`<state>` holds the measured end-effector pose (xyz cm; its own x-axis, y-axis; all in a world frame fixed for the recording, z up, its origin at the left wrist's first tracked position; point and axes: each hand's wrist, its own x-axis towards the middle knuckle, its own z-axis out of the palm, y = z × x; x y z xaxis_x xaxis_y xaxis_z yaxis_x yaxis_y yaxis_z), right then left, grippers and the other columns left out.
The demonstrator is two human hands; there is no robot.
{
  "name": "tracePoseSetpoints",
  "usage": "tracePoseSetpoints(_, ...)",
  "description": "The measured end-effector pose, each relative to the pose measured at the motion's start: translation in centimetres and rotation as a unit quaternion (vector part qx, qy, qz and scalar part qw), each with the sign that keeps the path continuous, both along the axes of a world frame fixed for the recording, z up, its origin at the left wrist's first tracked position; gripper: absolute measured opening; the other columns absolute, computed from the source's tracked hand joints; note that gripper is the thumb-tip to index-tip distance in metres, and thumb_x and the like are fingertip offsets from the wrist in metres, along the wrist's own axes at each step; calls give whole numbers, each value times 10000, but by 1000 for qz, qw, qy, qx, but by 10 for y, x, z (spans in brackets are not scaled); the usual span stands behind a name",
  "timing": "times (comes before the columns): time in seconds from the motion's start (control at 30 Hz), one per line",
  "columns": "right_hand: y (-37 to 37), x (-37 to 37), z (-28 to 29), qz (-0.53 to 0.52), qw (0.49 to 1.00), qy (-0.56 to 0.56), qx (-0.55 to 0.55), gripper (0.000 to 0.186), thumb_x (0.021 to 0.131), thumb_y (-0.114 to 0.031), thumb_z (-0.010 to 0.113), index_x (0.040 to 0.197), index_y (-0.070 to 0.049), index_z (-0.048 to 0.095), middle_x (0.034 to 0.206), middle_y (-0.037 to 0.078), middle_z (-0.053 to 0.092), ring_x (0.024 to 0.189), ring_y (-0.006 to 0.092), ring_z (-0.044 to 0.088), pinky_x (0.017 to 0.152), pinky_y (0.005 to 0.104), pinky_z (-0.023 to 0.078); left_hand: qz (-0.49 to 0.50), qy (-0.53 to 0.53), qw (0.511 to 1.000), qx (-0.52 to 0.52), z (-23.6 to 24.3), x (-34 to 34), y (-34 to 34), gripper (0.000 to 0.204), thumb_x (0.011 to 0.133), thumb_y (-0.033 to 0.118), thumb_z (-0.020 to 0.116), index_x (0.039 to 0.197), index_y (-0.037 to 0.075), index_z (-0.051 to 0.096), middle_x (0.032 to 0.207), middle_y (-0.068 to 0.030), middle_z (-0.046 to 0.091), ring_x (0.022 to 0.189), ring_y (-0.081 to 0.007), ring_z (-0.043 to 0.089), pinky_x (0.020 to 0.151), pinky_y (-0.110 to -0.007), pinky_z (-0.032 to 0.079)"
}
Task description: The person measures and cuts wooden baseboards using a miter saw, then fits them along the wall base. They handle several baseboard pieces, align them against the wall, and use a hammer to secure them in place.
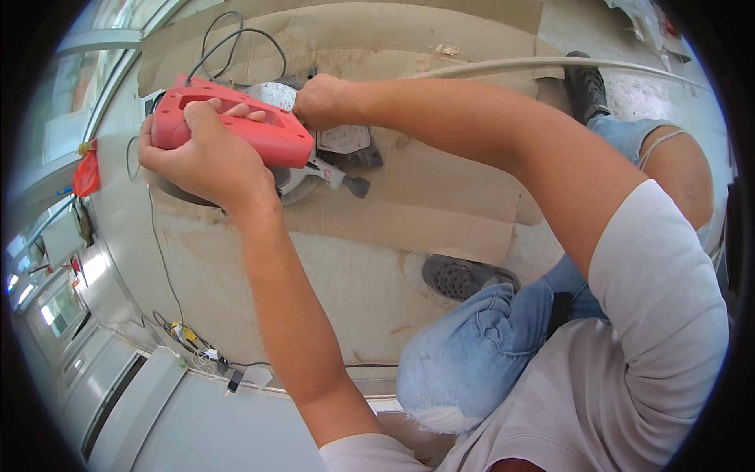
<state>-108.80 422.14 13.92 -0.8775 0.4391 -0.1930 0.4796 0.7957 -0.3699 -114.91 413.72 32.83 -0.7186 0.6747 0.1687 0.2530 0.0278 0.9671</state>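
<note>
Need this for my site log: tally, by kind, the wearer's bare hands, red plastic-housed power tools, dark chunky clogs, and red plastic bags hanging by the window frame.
Bare hands: 2
Red plastic-housed power tool: 1
Dark chunky clogs: 2
Hanging red plastic bag: 1
Total: 6

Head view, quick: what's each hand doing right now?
Left hand: closed around the red handle of the power tool.
Right hand: curled closed; whether it holds anything can't be told.
</note>
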Motion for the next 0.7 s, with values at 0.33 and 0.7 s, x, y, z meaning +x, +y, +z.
tracePoseSetpoints(0.33,1,7,2,-1,999,50,-3,216,813,-272,670,953,-140,769,952,125,759,906,334,731,762,453,583,-21,58,997,48,-52,25,-22,526,960,35,517,1414,6,252,1197,-253,550,688,-267,659,584,-364,593)
tracePoseSetpoints(0.7,4,10,-12,-4,999,22,31,217,815,-260,657,928,-105,758,883,135,750,847,336,734,729,446,582,-32,-65,997,20,5,3,-1,518,919,19,545,1370,-1,292,1032,-225,614,658,-265,652,548,-400,590)
